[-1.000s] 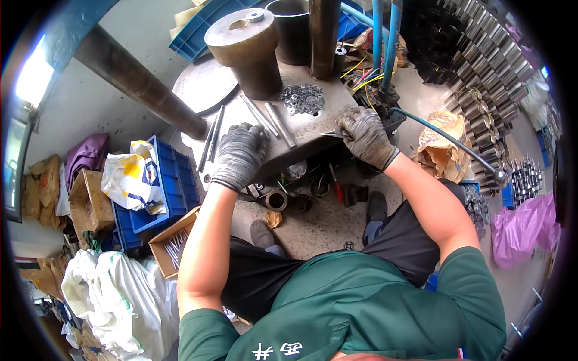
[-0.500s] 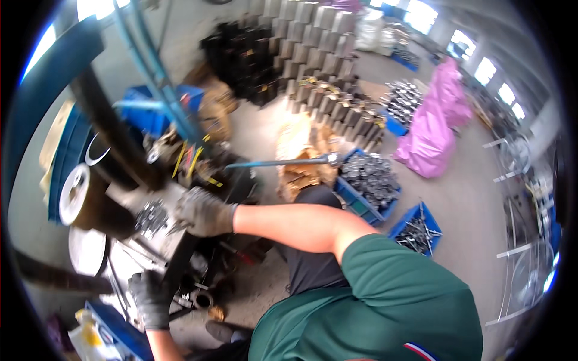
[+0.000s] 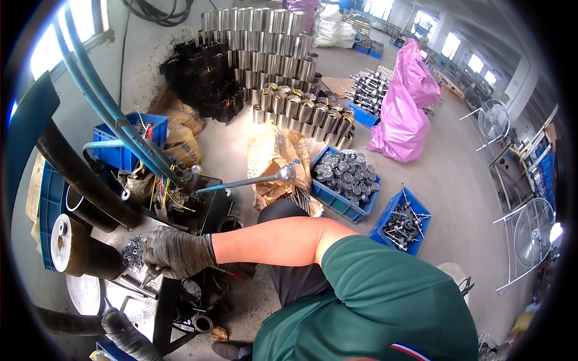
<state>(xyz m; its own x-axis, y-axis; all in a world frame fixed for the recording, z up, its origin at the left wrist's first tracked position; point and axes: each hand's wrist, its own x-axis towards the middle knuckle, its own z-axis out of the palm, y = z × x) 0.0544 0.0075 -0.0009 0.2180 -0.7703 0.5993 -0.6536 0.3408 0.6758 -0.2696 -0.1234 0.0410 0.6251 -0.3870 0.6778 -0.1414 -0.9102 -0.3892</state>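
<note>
Metal worktop (image 3: 143, 311); right hand (image 3: 179, 253), pointed piece (image 3: 149, 277) jutting past fingers (image 3: 154, 262).

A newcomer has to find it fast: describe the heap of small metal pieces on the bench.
On the bench, find the thick cylinder with the wider round head. Between it and the gloved right hand lies the heap. Unlike the long, smooth rods nearby, it is many small grey pieces crowded together.
</note>
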